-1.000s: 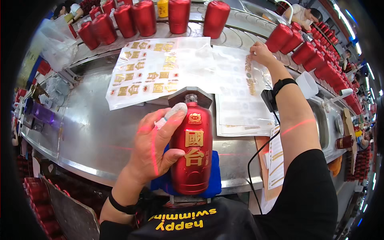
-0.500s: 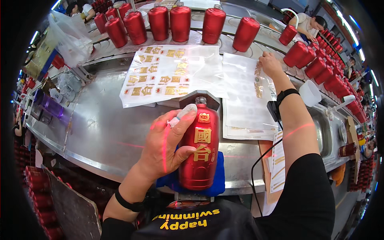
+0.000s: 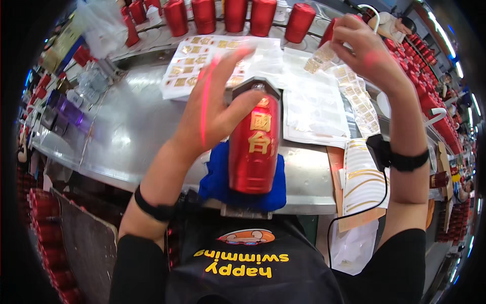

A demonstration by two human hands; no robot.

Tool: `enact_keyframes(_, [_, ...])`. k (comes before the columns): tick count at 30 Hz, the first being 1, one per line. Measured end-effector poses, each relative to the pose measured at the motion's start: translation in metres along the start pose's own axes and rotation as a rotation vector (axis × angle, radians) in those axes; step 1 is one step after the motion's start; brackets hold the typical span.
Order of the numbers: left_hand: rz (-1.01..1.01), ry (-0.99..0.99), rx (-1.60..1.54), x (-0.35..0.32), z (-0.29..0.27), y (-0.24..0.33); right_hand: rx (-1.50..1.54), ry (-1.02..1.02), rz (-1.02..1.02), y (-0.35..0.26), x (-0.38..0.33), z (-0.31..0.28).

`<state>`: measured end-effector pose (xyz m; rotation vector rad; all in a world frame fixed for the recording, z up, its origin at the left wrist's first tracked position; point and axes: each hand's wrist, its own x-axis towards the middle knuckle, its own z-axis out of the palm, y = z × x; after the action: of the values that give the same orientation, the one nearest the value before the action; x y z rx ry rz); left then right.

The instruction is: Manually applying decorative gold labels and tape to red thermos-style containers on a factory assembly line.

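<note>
A red bottle [image 3: 254,152] with raised gold characters lies on a blue cloth [image 3: 215,177], its neck end against a dark angular holder [image 3: 276,87]. My left hand [image 3: 215,104] is over the bottle's upper left side, fingers stretched and thumb apart, smeared by motion. The thumb reaches across near the neck; whether it touches cannot be told. Up at the right, my right hand [image 3: 362,48] is closed in a pinch on a clear strip of gold stickers [image 3: 320,60], which curls below it. Under that lies a stack of whitish sheets [image 3: 311,114].
Another sheet of gold stickers [image 3: 182,66] lies at the far left of the bottle. Red bottles [image 3: 235,17] line a conveyor behind. A paper with gold strips [image 3: 362,177] sits at the right edge. A cable runs from my right wrist. Another person [image 3: 392,28] works at far right.
My right hand has risen from the sheets, with the sticker strip lifted. My left hand has let go of the bottle's side and moved up, fingers opening.
</note>
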<state>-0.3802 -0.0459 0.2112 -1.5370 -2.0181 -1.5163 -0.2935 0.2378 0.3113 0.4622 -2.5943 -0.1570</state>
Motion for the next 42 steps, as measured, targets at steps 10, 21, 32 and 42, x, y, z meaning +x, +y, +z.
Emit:
enact_keyframes(10, [-0.467, -0.679, -0.7, -0.001, -0.039, 0.038, 0.427, 0.117, 0.139, -0.136, -0.029, -0.054])
enact_keyframes(21, [-0.733, -0.511, -0.683, -0.077, -0.02, 0.023, 1.041, 0.19, 0.857, -0.202, -0.127, 0.058])
enact_keyframes(32, [-0.723, -0.482, -0.549, -0.075, -0.018, 0.023, 1.032, 0.176, 0.832, -0.2, -0.133, 0.065])
enact_keyframes(42, [-0.747, -0.494, -0.52, -0.073, -0.019, 0.02, 1.056, 0.171, 0.846, -0.197, -0.134, 0.068])
